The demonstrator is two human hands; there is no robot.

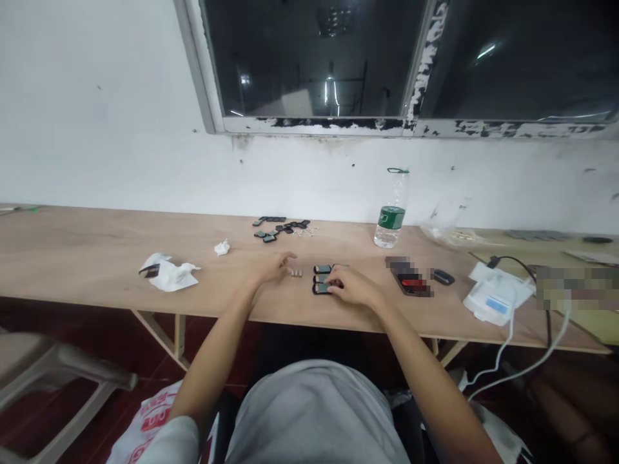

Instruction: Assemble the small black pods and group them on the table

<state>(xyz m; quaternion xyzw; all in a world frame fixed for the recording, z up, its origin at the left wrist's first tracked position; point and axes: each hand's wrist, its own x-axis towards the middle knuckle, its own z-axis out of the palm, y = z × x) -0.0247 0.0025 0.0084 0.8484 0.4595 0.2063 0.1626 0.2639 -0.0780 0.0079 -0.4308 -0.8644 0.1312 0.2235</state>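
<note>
My left hand (pixel 276 267) rests over the wooden table with its fingers apart, holding nothing. Just right of its fingertips lies a small cluster of metallic pieces (pixel 296 274). My right hand (pixel 355 285) has thumb and fingers bent onto the right end of a flat black piece with a grey-green panel (pixel 321 289), the nearest in a short stacked column. Another such piece (pixel 321 269) lies at the column's far end. Fingers partly cover the column's right side. Farther back lies a loose pile of similar black pieces (pixel 296 225), with tiny light bits beside it.
A water bottle (pixel 389 219) stands by the wall. To the right lie a phone (pixel 403 270), a small dark oval object (pixel 442 277) and a white device (pixel 498 296) with cables. Crumpled tissue (pixel 175 276) lies left, a smaller wad (pixel 222 247) behind it. A plastic stool (pixel 62 367) stands lower left.
</note>
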